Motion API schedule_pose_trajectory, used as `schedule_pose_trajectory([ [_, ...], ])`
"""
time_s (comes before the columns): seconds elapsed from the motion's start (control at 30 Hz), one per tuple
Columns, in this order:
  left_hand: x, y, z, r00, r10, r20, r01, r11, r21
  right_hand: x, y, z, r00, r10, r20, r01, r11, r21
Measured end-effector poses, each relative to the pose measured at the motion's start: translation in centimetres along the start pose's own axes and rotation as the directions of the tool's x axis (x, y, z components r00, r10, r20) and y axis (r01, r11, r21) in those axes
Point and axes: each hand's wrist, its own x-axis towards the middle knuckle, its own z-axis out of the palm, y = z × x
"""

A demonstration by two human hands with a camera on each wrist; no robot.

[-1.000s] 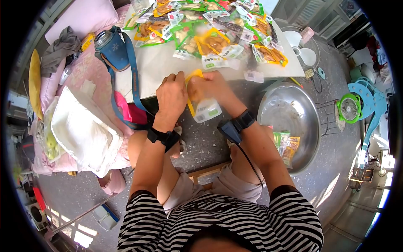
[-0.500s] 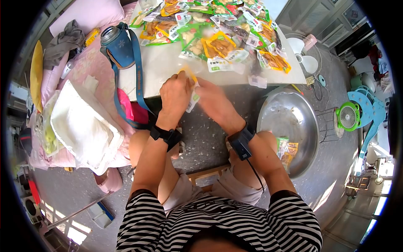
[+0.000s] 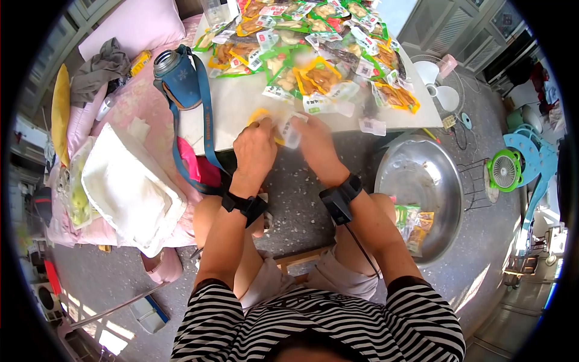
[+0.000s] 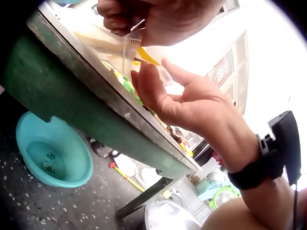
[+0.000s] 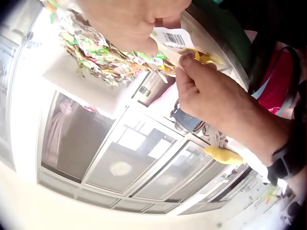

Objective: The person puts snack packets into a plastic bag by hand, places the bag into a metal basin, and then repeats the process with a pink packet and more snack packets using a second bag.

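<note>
In the head view, my left hand (image 3: pixel 255 145) pinches a yellow-edged plastic snack packet (image 3: pixel 289 134) just off the table's front edge. The left wrist view shows the packet's clear ribbed end (image 4: pixel 130 50) under that hand's fingers. Opposite it, my right hand (image 3: pixel 316 148), blurred in the head view, has its fingertips right at the packet's white end. Its thumb and fingers (image 4: pixel 149 79) stand apart in the left wrist view, loosely bent. A barcode label (image 5: pixel 175 37) on the packet faces the right wrist view, with the left thumb and finger gripping the yellow edge.
Many similar packets (image 3: pixel 319 77) lie heaped on the white table (image 3: pixel 232 123). A blue bottle in a strapped holder (image 3: pixel 181 81) stands at its left. To the right, a steel basin (image 3: pixel 437 175) on the floor holds a few packets (image 3: pixel 416 226). A white foam box (image 3: pixel 129 187) sits at left.
The packet has gone from hanging broad-side, to edge-on, to lying slanted between the hands, closer over the table edge. The right hand has shifted about its white end.
</note>
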Motion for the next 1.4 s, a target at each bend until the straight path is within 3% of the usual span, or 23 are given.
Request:
schedule_pose_trajectory([
  [0.03, 0.0, -0.1, 0.0, 1.000, 0.002, -0.016, -0.002, 1.000, -0.011, 1.0, 1.5, -1.1, 0.985, -0.084, 0.148, 0.055, 0.981, 0.188],
  [0.13, 0.1, 0.0, -0.2, 1.000, 0.005, -0.026, -0.006, 1.000, -0.020, 0.6, 2.1, -1.7, 0.978, -0.062, 0.200, -0.008, 0.944, 0.331],
  [0.23, 0.4, 0.0, -0.3, 1.000, 0.003, -0.011, -0.003, 1.000, -0.002, -1.4, 1.1, -1.8, 0.978, 0.099, 0.184, -0.109, 0.993, 0.045],
  [0.27, 0.3, 0.0, -0.1, 1.000, -0.002, -0.002, 0.002, 1.000, 0.001, -1.4, 1.0, -2.0, 0.973, 0.149, 0.175, -0.124, 0.981, -0.147],
  [0.33, 0.2, -0.1, 0.1, 1.000, -0.007, 0.014, 0.007, 1.000, 0.008, -0.8, 0.5, -2.3, 0.963, 0.236, 0.132, -0.140, 0.852, -0.504],
  [0.4, 0.0, -0.2, 0.3, 1.000, 0.015, -0.014, -0.015, 1.000, -0.005, 0.5, 2.0, -2.1, 0.976, -0.076, 0.202, 0.168, 0.855, -0.491],
  [0.43, 0.0, -0.2, 0.3, 0.999, 0.028, -0.029, -0.028, 1.000, -0.009, 1.1, 2.6, -1.8, 0.944, -0.232, 0.235, 0.319, 0.821, -0.474],
  [0.53, -0.2, 0.2, -0.5, 0.997, 0.077, -0.002, -0.077, 0.995, -0.057, 2.7, 2.9, -0.9, 0.964, -0.205, 0.172, 0.266, 0.804, -0.531],
  [0.63, -0.3, 0.4, -0.8, 0.991, 0.135, 0.009, -0.133, 0.987, -0.086, 3.1, 3.2, -0.1, 0.988, -0.077, 0.136, 0.119, 0.935, -0.335],
  [0.73, -0.2, 0.1, -0.9, 0.995, 0.100, 0.022, -0.100, 0.995, -0.017, 1.9, 2.8, 1.0, 0.969, -0.068, 0.238, 0.051, 0.996, 0.077],
  [0.83, 0.0, -0.6, -1.0, 0.997, 0.072, -0.029, -0.071, 0.997, 0.041, 2.6, 3.4, 0.7, 0.916, 0.003, 0.401, -0.056, 0.991, 0.119],
  [0.93, 0.3, -0.7, -1.3, 0.997, 0.054, -0.047, -0.052, 0.998, 0.038, 2.5, 2.5, 0.3, 0.879, 0.230, 0.418, -0.247, 0.969, -0.014],
  [0.97, 0.3, -1.1, -1.3, 1.000, -0.003, -0.028, 0.005, 0.997, 0.080, 2.3, 2.5, 0.3, 0.879, 0.220, 0.423, -0.227, 0.973, -0.034],
  [1.03, 0.1, -1.4, -1.0, 0.999, 0.052, -0.011, -0.052, 0.998, 0.034, 2.2, 2.8, 0.6, 0.882, 0.194, 0.430, -0.182, 0.981, -0.070],
  [1.13, -0.1, -1.0, -1.0, 0.994, 0.107, 0.024, -0.108, 0.994, 0.007, 3.4, 4.1, 0.7, 0.863, 0.074, 0.499, -0.185, 0.967, 0.175],
  [1.23, 0.0, -1.0, -1.6, 0.994, 0.106, 0.037, -0.108, 0.993, 0.043, 3.8, 3.9, 1.5, 0.870, 0.037, 0.491, -0.172, 0.957, 0.233],
  [1.3, 0.0, -1.1, -1.9, 0.997, 0.066, 0.041, -0.068, 0.995, 0.072, 2.7, 1.2, 1.2, 0.867, 0.128, 0.481, -0.061, 0.986, -0.153],
  [1.33, 0.1, -1.2, -1.9, 0.998, 0.047, 0.043, -0.050, 0.995, 0.088, 2.0, -0.1, 0.7, 0.870, 0.175, 0.461, -0.006, 0.939, -0.344],
  [1.37, 0.1, -1.4, -1.8, 0.999, 0.024, 0.041, -0.028, 0.994, 0.103, 2.1, -0.5, -0.2, 0.918, -0.005, 0.396, 0.221, 0.837, -0.501],
  [1.4, 0.0, -1.4, -1.6, 0.999, -0.002, 0.039, -0.002, 0.993, 0.116, 2.5, -0.9, -1.2, 0.911, -0.196, 0.363, 0.398, 0.651, -0.646],
])
